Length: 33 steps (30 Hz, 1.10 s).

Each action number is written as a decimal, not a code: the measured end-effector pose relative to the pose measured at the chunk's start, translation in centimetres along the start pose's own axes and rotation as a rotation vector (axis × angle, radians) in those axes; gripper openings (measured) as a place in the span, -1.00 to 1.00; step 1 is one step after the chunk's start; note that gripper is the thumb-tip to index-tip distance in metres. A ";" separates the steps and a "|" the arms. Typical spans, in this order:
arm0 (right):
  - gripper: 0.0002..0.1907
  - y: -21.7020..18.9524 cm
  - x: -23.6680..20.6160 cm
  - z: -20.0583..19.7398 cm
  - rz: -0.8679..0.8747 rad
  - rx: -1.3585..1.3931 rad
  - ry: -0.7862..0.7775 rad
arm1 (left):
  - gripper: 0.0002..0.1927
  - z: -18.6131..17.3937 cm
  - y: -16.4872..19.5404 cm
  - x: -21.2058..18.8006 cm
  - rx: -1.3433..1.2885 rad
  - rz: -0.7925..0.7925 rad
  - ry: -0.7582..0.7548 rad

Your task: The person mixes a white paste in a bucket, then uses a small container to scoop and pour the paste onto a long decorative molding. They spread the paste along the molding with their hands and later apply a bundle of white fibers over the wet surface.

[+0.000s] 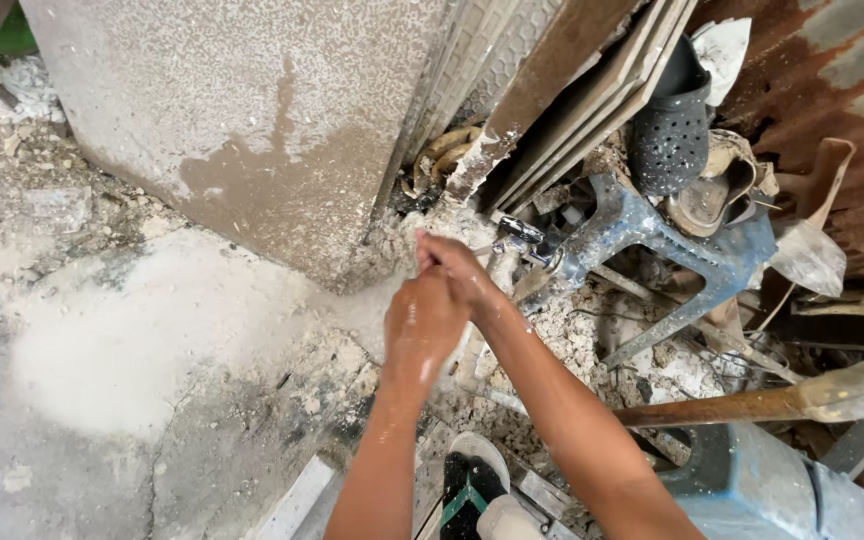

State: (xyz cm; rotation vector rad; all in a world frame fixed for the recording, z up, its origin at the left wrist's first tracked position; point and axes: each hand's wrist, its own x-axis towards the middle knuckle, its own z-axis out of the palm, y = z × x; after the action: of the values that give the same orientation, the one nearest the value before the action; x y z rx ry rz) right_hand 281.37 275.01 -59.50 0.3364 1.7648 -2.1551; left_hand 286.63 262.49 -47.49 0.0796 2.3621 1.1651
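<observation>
While both hands are pressed together over the rubble, the left hand wraps over the fingers of the right hand, wet and shiny w/ pale grit, pinching nothing afaict. They're just beside a small metal tap at the foot of a stained concrete slab. Leaning tiles stand behind it, a paint-spattered plastic stool lies on its side to the right, w/ a dark perforated clog above, and a wooden handle nearer the camera
</observation>
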 end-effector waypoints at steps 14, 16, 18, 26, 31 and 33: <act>-0.57 0.2 -12.2 -3.6 0.131 0.503 -0.217 | -0.60 -0.5 7.5 -1.9 -0.138 0.459 0.483; -0.59 0.7 -15.9 -4.8 0.305 0.281 -0.023 | -0.58 -0.6 8.1 -1.5 -0.051 0.446 0.531; -0.56 0.6 -18.1 -5.7 0.416 0.190 0.101 | -0.62 -0.2 8.6 -1.1 0.055 0.405 0.366; -0.54 -3.9 -22.5 -3.3 0.349 0.404 0.223 | -0.39 5.1 10.9 -4.8 0.326 0.051 -0.068; -0.66 -12.7 -24.8 1.5 0.311 0.294 0.367 | -0.50 -1.3 9.0 -10.8 -0.025 0.088 0.170; -0.71 -17.5 -26.6 4.6 0.328 0.220 0.381 | -0.55 -5.5 8.4 -16.0 -0.103 0.009 0.181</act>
State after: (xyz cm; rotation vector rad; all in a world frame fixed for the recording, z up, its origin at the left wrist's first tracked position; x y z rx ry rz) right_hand 298.87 276.44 -32.53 1.0747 1.5108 -2.1417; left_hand 296.73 259.51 -31.78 -0.0524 2.4526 1.3473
